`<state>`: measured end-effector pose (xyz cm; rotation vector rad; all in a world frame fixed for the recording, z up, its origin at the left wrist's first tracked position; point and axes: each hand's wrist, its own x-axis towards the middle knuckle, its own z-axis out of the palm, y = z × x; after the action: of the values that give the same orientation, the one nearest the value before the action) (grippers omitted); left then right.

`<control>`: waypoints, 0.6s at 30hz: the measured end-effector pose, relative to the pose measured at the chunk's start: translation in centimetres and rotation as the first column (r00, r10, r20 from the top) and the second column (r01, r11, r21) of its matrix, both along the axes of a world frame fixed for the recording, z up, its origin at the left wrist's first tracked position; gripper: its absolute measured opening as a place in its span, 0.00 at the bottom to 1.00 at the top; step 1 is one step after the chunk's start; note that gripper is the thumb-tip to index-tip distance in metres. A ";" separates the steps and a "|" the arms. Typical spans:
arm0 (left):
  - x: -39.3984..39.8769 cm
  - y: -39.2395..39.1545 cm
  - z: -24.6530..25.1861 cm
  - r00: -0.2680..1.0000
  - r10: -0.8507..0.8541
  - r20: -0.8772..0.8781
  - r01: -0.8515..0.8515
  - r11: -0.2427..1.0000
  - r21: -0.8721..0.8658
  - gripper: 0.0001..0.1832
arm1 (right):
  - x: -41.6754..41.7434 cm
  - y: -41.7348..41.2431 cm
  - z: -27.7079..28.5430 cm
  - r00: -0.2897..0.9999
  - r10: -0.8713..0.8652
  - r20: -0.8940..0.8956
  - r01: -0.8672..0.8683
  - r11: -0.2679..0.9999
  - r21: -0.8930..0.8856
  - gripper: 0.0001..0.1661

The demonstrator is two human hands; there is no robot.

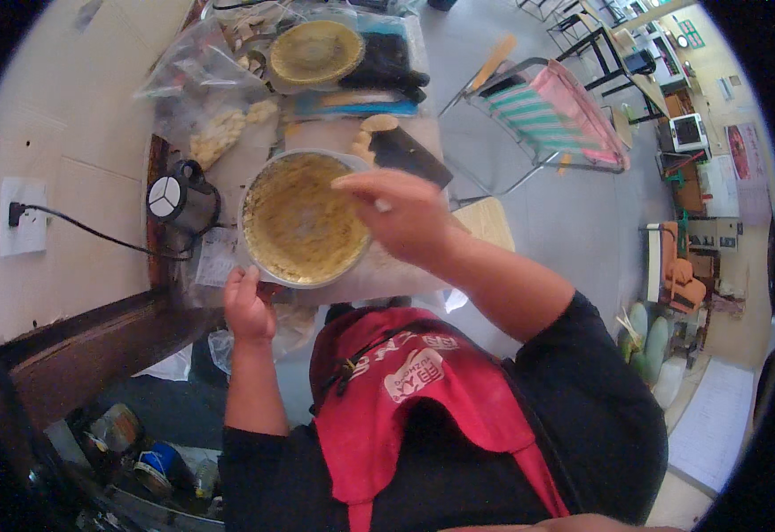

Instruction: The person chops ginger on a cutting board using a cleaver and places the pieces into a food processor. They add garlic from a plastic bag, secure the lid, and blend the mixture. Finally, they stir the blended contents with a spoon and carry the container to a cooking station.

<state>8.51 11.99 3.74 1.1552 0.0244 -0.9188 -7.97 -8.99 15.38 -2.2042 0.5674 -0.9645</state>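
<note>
A round pan or bowl (304,219) with a pale rim stands before me near the table's front edge, its inside coated with a yellowish, crumbly layer. My left hand (249,302) grips its rim at the lower left. Over its right side hovers my right hand (400,209), fingers bent together and a small pale bit showing at them; whether it holds something I cannot tell. Just behind the right hand lie a dark flat block (410,154) and some round tan pieces (362,143).
A grinder-like appliance (191,199) stands left of the pan, beside a corded wall socket (23,216). Behind are a clear bag of pale pieces (217,136) and a round yellowish dish (317,53). A wooden stool (487,223) and a folding chair (547,113) stand at right.
</note>
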 end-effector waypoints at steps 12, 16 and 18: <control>-0.7 0.8 0.0 1.000 -0.012 -0.007 0.012 0.993 0.120 0.10 | -0.4 -6.7 -4.0 0.953 -0.087 -0.291 0.206 0.890 0.408 0.18; -0.8 1.0 0.2 0.999 -0.038 0.022 0.034 0.989 0.147 0.10 | -0.1 -8.4 -5.4 0.951 -0.184 -0.247 0.291 0.801 0.524 0.16; -0.7 0.9 0.2 0.999 -0.017 0.044 0.011 0.990 0.139 0.10 | 0.3 -9.0 -5.8 0.931 -0.213 -0.295 0.355 0.713 0.604 0.13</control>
<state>7.84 12.87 3.93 1.3067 0.0447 -0.9148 -7.72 -17.95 9.61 -1.5991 1.1787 -0.5491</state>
